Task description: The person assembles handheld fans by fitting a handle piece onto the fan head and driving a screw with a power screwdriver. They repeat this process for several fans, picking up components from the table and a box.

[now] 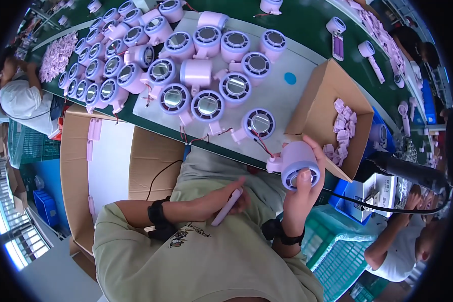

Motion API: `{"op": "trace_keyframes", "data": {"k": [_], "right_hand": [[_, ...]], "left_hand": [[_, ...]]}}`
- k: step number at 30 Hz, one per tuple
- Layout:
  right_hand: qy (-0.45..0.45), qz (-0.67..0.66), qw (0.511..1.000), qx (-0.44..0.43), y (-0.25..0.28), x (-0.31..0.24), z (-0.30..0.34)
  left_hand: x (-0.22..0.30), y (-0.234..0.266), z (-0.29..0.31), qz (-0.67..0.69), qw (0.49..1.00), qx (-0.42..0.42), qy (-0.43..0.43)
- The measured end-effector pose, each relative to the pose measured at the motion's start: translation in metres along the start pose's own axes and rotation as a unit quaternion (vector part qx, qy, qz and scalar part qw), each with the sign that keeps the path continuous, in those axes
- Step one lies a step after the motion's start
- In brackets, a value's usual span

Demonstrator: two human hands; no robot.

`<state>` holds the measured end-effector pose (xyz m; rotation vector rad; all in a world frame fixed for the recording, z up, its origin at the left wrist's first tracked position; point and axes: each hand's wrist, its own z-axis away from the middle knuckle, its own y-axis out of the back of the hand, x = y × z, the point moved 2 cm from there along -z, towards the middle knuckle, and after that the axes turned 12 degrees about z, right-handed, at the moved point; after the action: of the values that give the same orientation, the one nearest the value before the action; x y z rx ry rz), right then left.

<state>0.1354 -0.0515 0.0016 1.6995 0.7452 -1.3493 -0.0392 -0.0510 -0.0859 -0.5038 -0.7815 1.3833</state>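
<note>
My right hand (303, 194) grips a lilac fan head (298, 155), thumb on its round grille, with its short neck pointing left. In front of my body, my left hand (225, 197) is closed round a long, flat lilac handle shell (227, 207); some of those fingers are hidden behind it. The nearest fan head on the table (259, 124) lies just beyond my right hand, red and black wires trailing from its neck. Several more fan heads (207, 104), with mirror-like round centres, crowd the table's middle and far left.
An open cardboard box (307, 108) on the right holds small lilac parts (345, 123). At the left stands a larger carton (75, 166) with a white sheet. A pile of lilac pieces (58, 56) lies far left. Co-workers sit at both sides; a green crate (345, 256) stands lower right.
</note>
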Motion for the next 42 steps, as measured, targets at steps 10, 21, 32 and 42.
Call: {"op": "trace_keyframes", "data": {"k": [10, 21, 32, 42], "right_hand": [[-0.031, -0.076, 0.996, -0.026, 0.018, -0.002, 0.007], [-0.056, -0.113, 0.991, -0.039, 0.022, -0.009, 0.001], [-0.089, 0.119, 0.952, -0.269, 0.045, -0.041, -0.014], [0.049, 0.541, 0.839, -0.013, 0.109, -0.013, -0.070]], "left_hand": [[0.011, -0.009, 0.024, -0.390, 0.885, -0.252, 0.009], [0.064, -0.046, 0.024, -0.200, 0.963, -0.168, -0.064], [0.070, -0.078, 0.017, -0.302, 0.915, -0.235, -0.130], [0.099, -0.077, 0.038, -0.200, 0.875, -0.342, -0.278]]}}
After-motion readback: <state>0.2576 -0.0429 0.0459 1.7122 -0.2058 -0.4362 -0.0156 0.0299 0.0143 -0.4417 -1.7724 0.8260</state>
